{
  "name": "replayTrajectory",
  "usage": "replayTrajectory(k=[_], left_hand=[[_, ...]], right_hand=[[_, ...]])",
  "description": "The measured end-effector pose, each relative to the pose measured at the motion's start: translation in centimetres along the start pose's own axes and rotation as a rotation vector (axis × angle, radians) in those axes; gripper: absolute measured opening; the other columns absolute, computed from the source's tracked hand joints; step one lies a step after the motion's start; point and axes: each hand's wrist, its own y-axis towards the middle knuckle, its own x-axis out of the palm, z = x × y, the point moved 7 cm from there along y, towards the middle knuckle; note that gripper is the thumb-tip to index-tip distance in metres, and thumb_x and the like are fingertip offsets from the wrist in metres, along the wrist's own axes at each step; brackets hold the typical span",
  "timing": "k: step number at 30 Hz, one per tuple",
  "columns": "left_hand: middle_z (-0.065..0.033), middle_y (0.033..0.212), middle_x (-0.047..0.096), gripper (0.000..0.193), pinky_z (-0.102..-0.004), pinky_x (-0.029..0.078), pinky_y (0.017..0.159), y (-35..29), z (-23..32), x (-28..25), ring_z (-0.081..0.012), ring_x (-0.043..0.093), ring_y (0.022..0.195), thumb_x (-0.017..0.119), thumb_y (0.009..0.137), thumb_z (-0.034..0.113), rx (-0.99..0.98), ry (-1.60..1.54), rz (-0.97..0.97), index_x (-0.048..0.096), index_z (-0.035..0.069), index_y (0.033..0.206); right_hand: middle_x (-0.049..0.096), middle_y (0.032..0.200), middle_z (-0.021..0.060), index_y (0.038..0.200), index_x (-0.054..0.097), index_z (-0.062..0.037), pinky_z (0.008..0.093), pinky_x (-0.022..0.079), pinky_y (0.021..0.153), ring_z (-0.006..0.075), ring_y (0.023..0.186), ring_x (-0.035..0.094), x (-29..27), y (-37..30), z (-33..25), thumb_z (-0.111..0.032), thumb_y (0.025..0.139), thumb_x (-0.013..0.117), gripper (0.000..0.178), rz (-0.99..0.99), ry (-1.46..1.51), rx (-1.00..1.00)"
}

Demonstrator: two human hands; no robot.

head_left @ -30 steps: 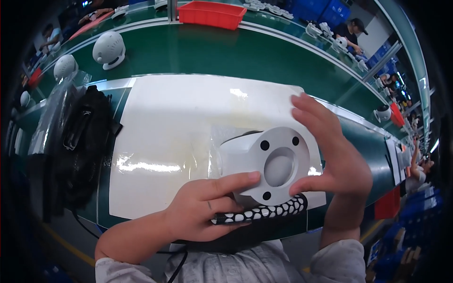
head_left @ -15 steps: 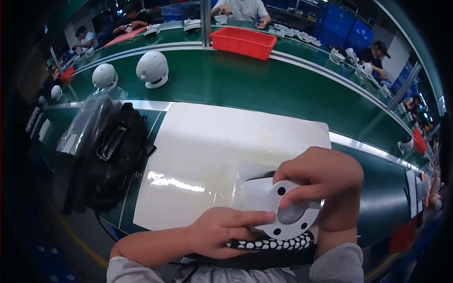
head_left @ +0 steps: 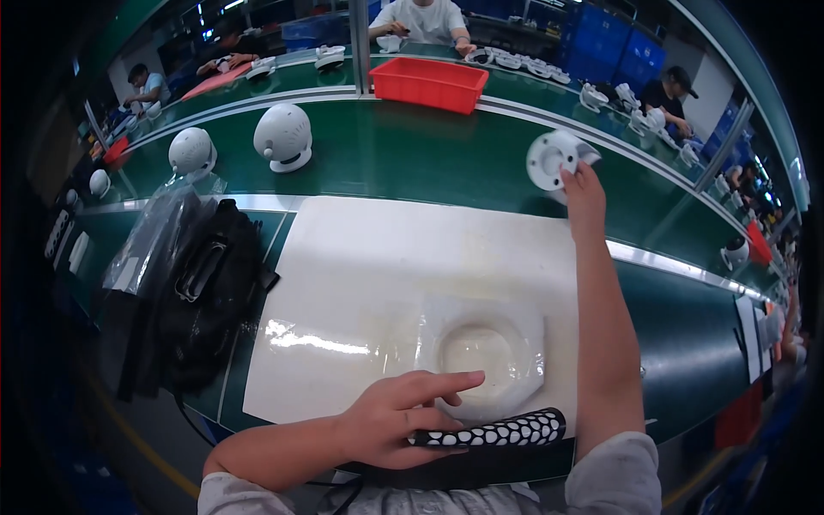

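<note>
My right hand [head_left: 583, 193] is stretched far out over the green belt. It grips a white round-based device [head_left: 547, 161], whose ring-shaped base with dark dots faces me. Near the front edge my left hand [head_left: 403, 418] has its index finger pointing out and its other fingers curled round the end of a black strip with white spots [head_left: 506, 432]. Beyond that strip lies a whitish, angular holder [head_left: 530, 343] with a round hollow, partly behind the left index finger. The holder rests on a white mat [head_left: 369, 249].
Two white rounded devices [head_left: 285, 137] stand on the green belt [head_left: 412, 163] at left. A black bag [head_left: 193, 318] and clear plastic bags [head_left: 150, 240] lie left of the mat. Across the belt are a red bin [head_left: 429, 84] and people working at another bench.
My right hand has carried the white device from the holder out to the far belt, baring the round hollow. My left hand stays by the spotted strip.
</note>
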Motion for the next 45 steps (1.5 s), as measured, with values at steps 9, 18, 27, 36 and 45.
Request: replayTrajectory(k=[9,18,27,36,45], left_hand=[[-0.0135,0.113,0.052,0.019,-0.0239,0.047,0.059,-0.1,-0.7,0.3,-0.0179,0.058,0.077,0.070,0.064,0.009,-0.055,-0.029,0.000,0.061,0.006,0.080],[-0.0121,0.108,0.055,0.020,-0.0239,0.047,0.059,0.1,-0.9,0.2,-0.0174,0.058,0.074,0.071,0.062,0.008,-0.073,-0.030,-0.021,0.062,0.005,0.080],[-0.0159,0.099,0.057,0.023,-0.0273,0.048,0.064,0.6,-1.2,0.6,-0.0198,0.059,0.074,0.072,0.060,0.002,-0.144,-0.105,0.034,0.055,0.002,0.076],[-0.0142,0.094,0.059,0.017,-0.0277,0.048,0.068,0.7,-2.3,0.6,-0.0190,0.059,0.077,0.071,0.064,0.004,-0.291,-0.179,0.019,0.056,0.001,0.071],[-0.0130,0.086,0.061,0.017,-0.0278,0.046,0.065,1.1,-2.0,0.7,-0.0202,0.060,0.076,0.072,0.062,0.004,-0.326,-0.146,0.019,0.057,0.002,0.069]], right_hand=[[0.060,0.086,0.0146,0.095,0.060,-0.0056,0.0361,0.045,0.072,0.0312,0.083,0.056,-0.2,-1.2,1.9,-0.006,0.078,0.046,0.022,0.046,-0.787,-0.495],[0.056,0.103,0.0138,0.105,0.056,-0.0060,0.0352,0.039,0.084,0.0293,0.096,0.051,1.9,-2.2,4.2,-0.022,0.083,0.045,0.029,-0.401,-0.853,-0.157],[0.028,0.134,0.0112,0.128,0.032,-0.0046,0.0350,0.019,0.102,0.0254,0.124,0.026,0.4,-3.0,5.1,-0.045,0.085,0.038,0.059,-0.536,-0.996,0.067],[0.034,0.130,0.0129,0.125,0.036,-0.0043,0.0372,0.023,0.100,0.0262,0.121,0.030,-1.7,-1.8,7.3,-0.046,0.085,0.036,0.057,-0.369,-0.959,0.135],[0.038,0.127,0.0129,0.121,0.043,-0.0065,0.0466,0.022,0.098,0.0255,0.119,0.033,-6.2,0.6,10.3,-0.047,0.084,0.035,0.055,-0.241,-0.998,0.367]])
